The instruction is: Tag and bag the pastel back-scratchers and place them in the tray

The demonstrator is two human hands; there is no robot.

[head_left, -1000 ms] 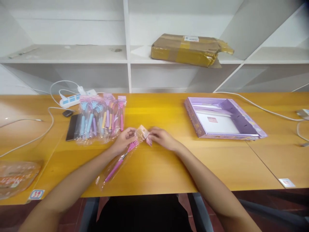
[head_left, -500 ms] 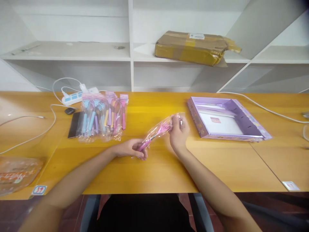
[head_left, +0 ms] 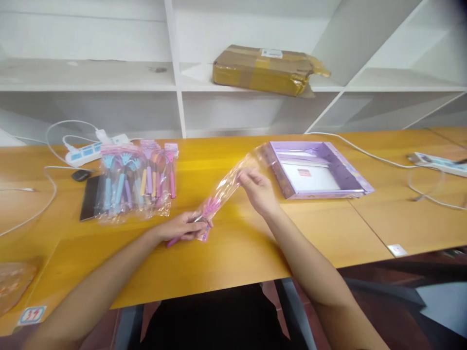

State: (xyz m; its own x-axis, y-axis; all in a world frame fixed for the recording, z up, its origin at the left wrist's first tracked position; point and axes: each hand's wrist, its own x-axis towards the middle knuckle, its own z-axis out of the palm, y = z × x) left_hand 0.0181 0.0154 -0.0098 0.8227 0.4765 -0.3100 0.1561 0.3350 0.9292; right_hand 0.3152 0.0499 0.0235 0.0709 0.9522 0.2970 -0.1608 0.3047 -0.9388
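- The table runs under the box.
- The carton sits behind and above the box.
- The packs lie well left of the box.
- The clear sleeve slants up toward the box's left wall.
- Your right hand, just left of the box, pinches the sleeve.
- Your left hand, farther left of the box, is closed around the pink tool's shaft.
- The pink tool passes through your left hand, its head pointing toward your right; whether that head is inside the sleeve, you cannot tell.
- The pink label is just beside your left hand.
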